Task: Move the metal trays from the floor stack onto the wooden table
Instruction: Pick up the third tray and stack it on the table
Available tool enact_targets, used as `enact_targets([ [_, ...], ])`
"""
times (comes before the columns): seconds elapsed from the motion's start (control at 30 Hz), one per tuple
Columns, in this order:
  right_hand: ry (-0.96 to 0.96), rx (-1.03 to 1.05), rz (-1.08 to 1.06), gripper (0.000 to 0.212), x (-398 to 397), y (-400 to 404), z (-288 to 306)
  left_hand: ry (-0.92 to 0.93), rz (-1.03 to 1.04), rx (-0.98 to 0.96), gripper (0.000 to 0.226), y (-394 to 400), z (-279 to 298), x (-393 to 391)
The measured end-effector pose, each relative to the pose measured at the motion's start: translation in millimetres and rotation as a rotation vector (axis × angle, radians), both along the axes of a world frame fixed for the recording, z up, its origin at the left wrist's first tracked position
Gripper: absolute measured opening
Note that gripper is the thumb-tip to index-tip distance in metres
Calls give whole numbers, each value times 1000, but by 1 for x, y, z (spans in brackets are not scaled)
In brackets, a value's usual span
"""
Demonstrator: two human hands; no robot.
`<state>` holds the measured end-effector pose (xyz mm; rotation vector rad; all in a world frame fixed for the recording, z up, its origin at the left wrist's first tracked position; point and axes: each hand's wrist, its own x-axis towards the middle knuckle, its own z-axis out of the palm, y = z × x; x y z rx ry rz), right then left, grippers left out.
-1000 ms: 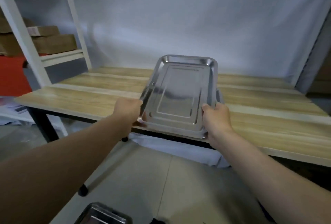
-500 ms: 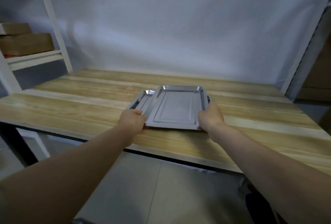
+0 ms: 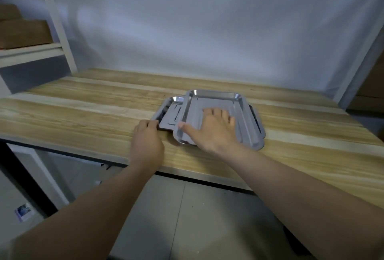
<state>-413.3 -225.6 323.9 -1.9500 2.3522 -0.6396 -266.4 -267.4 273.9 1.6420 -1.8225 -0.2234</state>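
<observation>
Lying flat on the pale wood-grain counter, a shiny rectangular metal tray is seen stacked askew on a second metal tray of the same kind, whose left portion is left showing from beneath it. Both trays are placed near the counter's front edge, slightly right of centre.

The right hand is laid palm-down inside the upper tray, its fingers spread apart across the tray floor and its thumb stretched over the tray's near-left rim; nothing is gripped. The left hand is rested on the counter just left of the trays, its fingers curled together, with the fingertips brought up against the near-left corner of the lower tray. Whether that corner is actually pinched cannot be told from this angle.

Both bare forearms are extended in from the bottom of the frame. Behind the counter a white sheet backdrop is hung. At the left, brown cardboard boxes are kept on a white metal shelf unit. A grey tiled floor is visible below the counter's edge.
</observation>
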Motion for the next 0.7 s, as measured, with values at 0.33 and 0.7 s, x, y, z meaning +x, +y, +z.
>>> enact_targets([
  [0.33,44,228,44,26,25,-25,11,-36,-8,-61,53,-3,-6,3],
  [0.7,-80,169,13,43,-50,20,11,98,-8,-35,80,-1,-2,0],
])
